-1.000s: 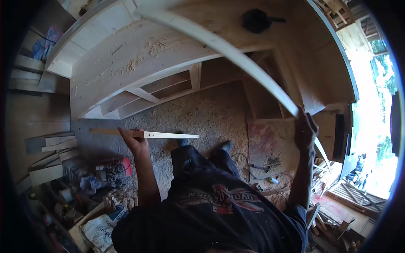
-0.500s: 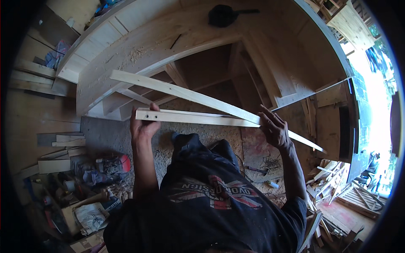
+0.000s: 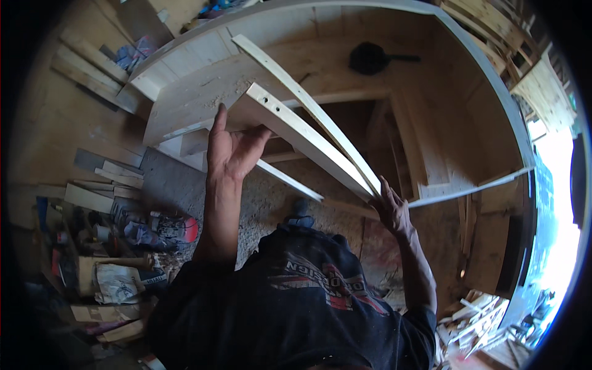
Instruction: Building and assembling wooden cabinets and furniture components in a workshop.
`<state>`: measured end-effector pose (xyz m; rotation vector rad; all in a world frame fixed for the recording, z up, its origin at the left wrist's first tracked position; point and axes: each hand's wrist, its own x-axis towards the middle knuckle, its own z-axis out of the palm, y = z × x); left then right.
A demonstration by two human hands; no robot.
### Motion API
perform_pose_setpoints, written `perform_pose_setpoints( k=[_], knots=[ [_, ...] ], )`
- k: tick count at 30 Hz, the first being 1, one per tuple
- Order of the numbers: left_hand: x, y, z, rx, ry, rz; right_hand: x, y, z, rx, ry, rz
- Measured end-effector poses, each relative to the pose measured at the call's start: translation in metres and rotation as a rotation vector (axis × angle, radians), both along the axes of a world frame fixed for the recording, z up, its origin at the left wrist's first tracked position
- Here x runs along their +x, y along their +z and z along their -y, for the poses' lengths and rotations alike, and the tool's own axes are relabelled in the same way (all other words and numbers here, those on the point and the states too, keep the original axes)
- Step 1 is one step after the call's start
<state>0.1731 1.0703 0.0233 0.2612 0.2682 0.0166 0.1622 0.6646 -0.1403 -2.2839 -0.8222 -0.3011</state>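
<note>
Holding drilled board [image 3: 308,138] aloft near front edge of cabinet [image 3: 490,117], slanting far-left to near-right; cradling drilled end in spread left hand [image 3: 237,148], clamping near end plus thin strip [image 3: 307,102] in right hand [image 3: 393,208].

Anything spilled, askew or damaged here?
Mostly mess: wood shavings lie loose on the pale wooden cabinet, and the offcuts at lower right form a jumbled heap. The front wooden strip shows no obvious damage.
</note>
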Motion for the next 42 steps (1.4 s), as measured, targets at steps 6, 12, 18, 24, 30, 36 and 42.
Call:
perform_pose_setpoints(
  k=[6, 12, 18, 24, 30, 36, 42],
  knots=[
    [-0.03, 0.006, -0.043, 1.444, 0.426, -0.131, 0.004, 0.058, -0.011, -0.006, 0.085, 0.016],
    [0.084, -0.096, -0.119, 1.759, 0.212, 0.499, -0.022, 0.108, -0.014, -0.136, 0.188, -0.062],
    [0.162, -0.1, -0.116, 1.902, 0.383, 0.372, -0.027, 0.209, -0.006, -0.17, -0.037, 0.092],
    [0.241, -0.003, -0.009, 1.104, 0.389, 0.337, -0.003, 0.331, 0.01, -0.285, -0.448, 0.069],
    [0.34, 0.024, 0.062, 0.878, 0.381, 0.424, 0.056, 0.381, 0.009, -0.438, -0.547, 0.015],
    [0.456, -0.003, 0.099, 0.965, 0.341, 0.409, 0.129, 0.357, 0.017, -0.368, -0.618, -0.003],
    [0.506, -0.045, 0.13, 1.163, 0.26, 0.419, 0.176, 0.331, 0.018, -0.316, -0.754, -0.136]
  ],
)
